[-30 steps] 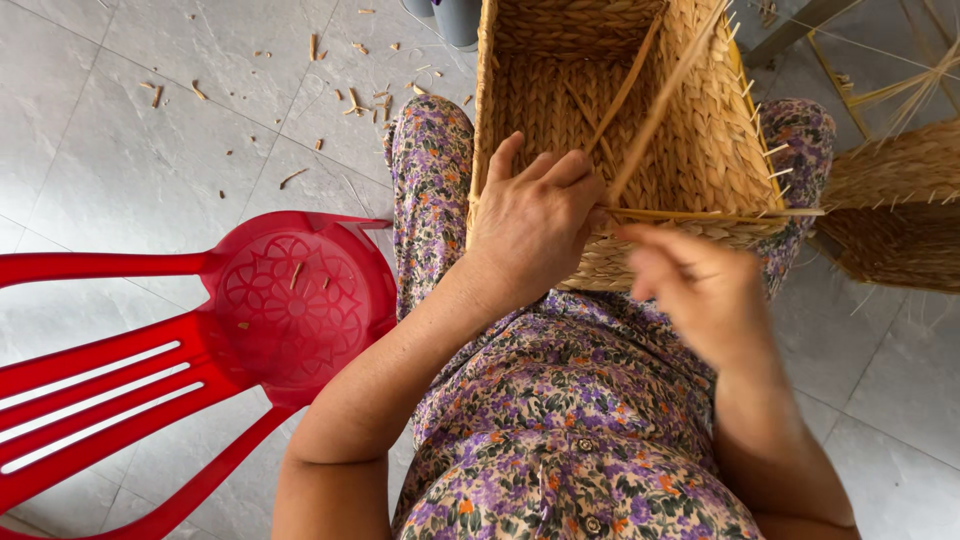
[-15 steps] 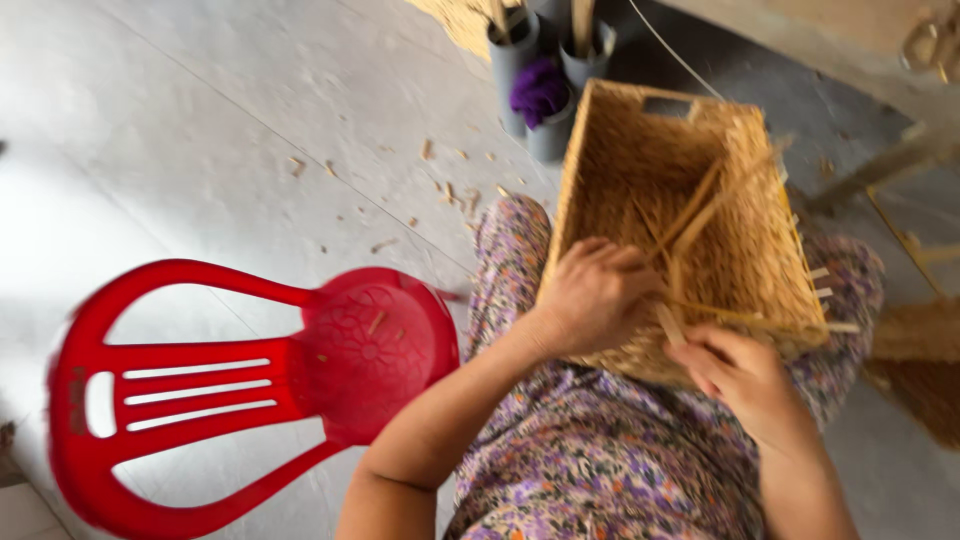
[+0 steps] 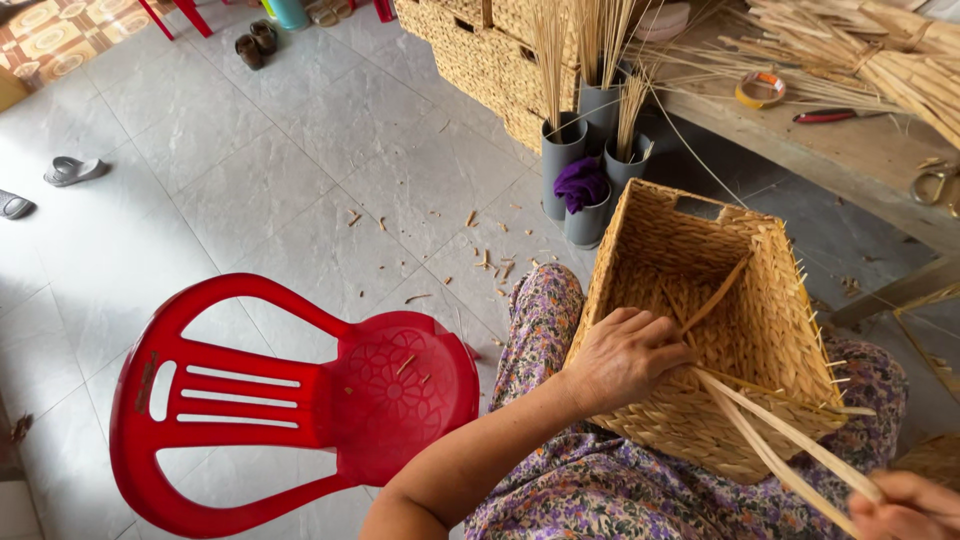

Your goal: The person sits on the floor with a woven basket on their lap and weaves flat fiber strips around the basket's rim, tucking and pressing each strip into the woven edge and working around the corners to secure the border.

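Head view showed my left hand [image 3: 625, 360] clamped on the near rim of the light, stiff woven basket [image 3: 715, 330] on my lap, my right hand [image 3: 905, 505] pinching two thin, springy, probably brittle strands [image 3: 770, 440] at far right.

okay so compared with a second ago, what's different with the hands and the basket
The right hand has pulled away from the woven basket toward the lower right, drawing the long straw strands out taut behind it. The head camera has tilted up, so the floor, the grey tubes of straw and the workbench now show. The left hand still grips the basket's near rim, the basket stays on the lap, and the red plastic chair remains alongside.
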Motion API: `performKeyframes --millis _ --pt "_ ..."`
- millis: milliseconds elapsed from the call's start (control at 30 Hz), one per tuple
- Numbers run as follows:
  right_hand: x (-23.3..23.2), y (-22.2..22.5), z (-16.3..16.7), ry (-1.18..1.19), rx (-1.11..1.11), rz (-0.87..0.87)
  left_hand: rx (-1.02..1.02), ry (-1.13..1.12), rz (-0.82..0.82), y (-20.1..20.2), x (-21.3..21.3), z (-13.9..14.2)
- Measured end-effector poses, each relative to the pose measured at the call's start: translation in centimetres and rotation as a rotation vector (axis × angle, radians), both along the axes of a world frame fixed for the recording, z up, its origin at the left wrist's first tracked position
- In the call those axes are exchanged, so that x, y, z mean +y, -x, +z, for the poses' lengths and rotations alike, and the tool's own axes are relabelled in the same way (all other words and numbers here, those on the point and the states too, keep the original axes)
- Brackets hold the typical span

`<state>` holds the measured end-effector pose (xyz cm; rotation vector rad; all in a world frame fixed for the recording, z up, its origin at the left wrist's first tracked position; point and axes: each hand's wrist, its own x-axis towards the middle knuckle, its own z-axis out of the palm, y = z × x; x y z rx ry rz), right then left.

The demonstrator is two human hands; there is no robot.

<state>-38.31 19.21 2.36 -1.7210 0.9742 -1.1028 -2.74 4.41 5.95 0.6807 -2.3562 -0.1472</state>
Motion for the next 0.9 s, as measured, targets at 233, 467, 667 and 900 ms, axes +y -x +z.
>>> performKeyframes --millis 233,467,667,900 --pt "-2.5 1.0 0.2 -0.372 -0.555 -0.354 0.002 -0.004 0.035 0.0 0.3 -0.1" --pt "-8.1 -1.1 2.1 -0.464 -1.306 -0.001 -0.02 0.072 0.021 -0.4 0.3 0.4" --pt "-6.3 -3.3 3.3 -0.297 -0.985 -0.194 -0.071 0.03 0.056 0.1 0.3 0.5" --pt "-0.8 -11.2 3.5 -0.366 -0.166 -0.422 -0.135 -0.146 0.01 1.6 -0.1 0.8"
